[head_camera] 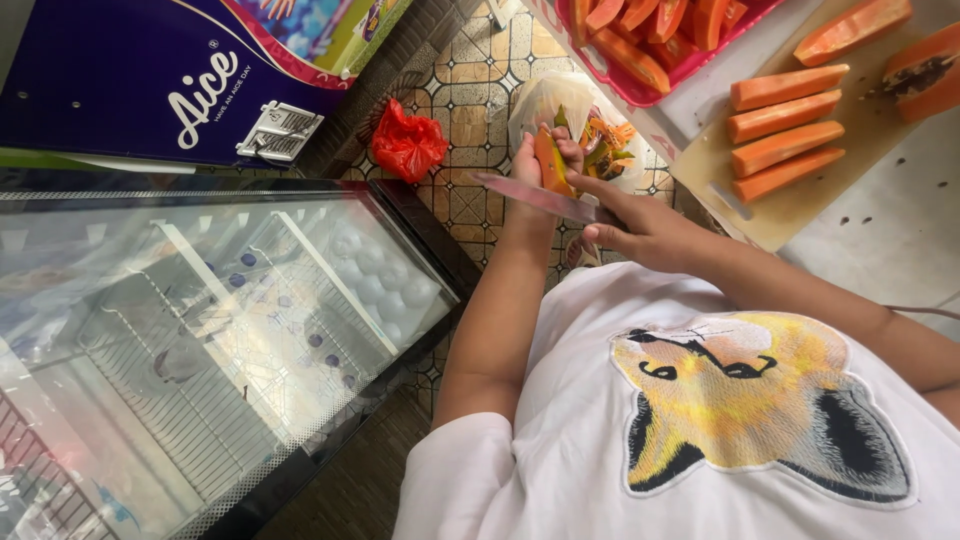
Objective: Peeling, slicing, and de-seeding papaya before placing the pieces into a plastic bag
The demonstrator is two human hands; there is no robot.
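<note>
My left hand (528, 168) grips a long orange papaya piece (550, 160) and holds it over a clear plastic bag (560, 100) of peels on the floor. My right hand (645, 228) is closed on the handle of a long knife (530, 196). The blade lies flat against the papaya piece, just below my left fingers. Peeled papaya strips (786, 132) lie in a row on a pale cutting board (790, 215) at the upper right. More cut papaya fills a red basket (640, 90) above it.
A glass-topped chest freezer (230, 330) fills the left side, close to my left arm. A blue chest freezer (120, 80) stands behind it. A crumpled red plastic bag (408, 143) lies on the patterned tile floor. An unpeeled papaya half (925, 70) rests at the far right.
</note>
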